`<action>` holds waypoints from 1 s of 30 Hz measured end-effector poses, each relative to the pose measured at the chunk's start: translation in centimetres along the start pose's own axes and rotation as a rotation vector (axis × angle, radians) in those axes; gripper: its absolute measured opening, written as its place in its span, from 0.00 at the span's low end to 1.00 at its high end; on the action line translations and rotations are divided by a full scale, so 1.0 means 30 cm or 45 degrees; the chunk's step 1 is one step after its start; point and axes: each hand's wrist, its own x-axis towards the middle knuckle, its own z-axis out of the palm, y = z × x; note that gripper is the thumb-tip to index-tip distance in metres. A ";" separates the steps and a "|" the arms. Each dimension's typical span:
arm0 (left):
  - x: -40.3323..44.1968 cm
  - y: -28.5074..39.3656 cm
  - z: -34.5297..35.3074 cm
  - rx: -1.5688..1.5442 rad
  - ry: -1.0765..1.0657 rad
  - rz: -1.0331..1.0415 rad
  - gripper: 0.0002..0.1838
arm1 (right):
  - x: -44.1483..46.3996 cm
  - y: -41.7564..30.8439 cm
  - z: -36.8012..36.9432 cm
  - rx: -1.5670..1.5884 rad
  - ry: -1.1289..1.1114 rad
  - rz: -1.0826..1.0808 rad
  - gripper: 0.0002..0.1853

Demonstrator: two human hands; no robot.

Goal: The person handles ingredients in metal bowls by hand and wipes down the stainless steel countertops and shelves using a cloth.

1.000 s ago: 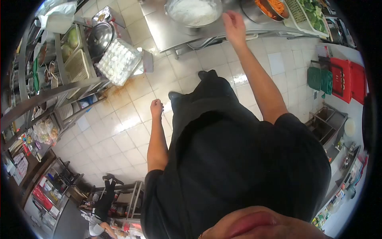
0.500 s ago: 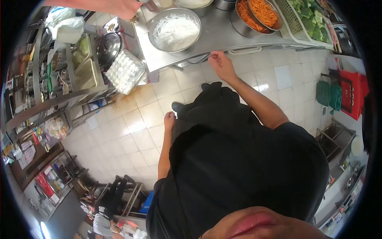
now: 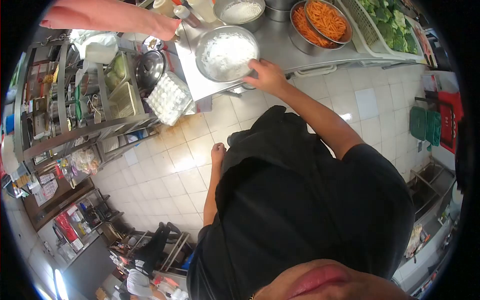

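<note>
Plainly, right hand (image 3: 270, 79) at the bowl (image 3: 202, 59); bowl down on the worktop (image 3: 192, 85).

From my end of the feed, the metal bowl of white powder (image 3: 230, 49) rests upright near the worktop's corner. I see the right hand touching its near right rim, thumb and fingers spread apart there; the fisheye view is poor enough that I cannot tell whether they pinch the metal. The left hand (image 3: 218, 149) hangs low over the tiled floor (image 3: 185, 157), well apart from the bowl, its fingers curled in; whether they hold anything I cannot tell either.

As for how far things have got, I judge that contact is made but no lift is under way. The powder lies loose and uneven, so I read it as not mixed into anything. The carrots (image 3: 327, 22) are already in thin strips, and the broccoli (image 3: 397, 30) is in pieces in a basket (image 3: 361, 21). A second bowl (image 3: 252, 24) of powder stands just behind mine, with bottles (image 3: 186, 16) beside it. At upper left I see a co-worker's hand (image 3: 167, 29) near the corner.
</note>
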 end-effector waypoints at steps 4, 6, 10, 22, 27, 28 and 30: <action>0.006 -0.071 -0.006 0.057 -0.017 0.072 0.12 | -0.121 0.101 -0.027 -0.060 0.203 -0.077 0.20; 0.005 -0.071 -0.004 0.117 -0.012 0.120 0.12 | -0.161 0.167 -0.040 -0.107 0.284 -0.120 0.20; -0.056 0.009 0.012 0.132 0.000 0.050 0.12 | -0.212 0.184 -0.085 -0.160 0.366 -0.068 0.20; -0.001 0.043 0.020 0.298 0.067 0.132 0.14 | -0.212 0.119 -0.054 0.333 0.511 0.066 0.27; -0.071 0.003 -0.012 0.330 0.131 0.176 0.13 | -0.285 0.030 -0.022 0.429 0.190 -0.104 0.26; -0.086 -0.012 -0.019 0.348 0.152 0.177 0.13 | -0.263 0.000 -0.025 0.438 0.173 -0.126 0.25; -0.127 -0.023 -0.030 0.329 0.164 0.085 0.13 | -0.173 -0.052 -0.040 0.466 0.207 -0.229 0.25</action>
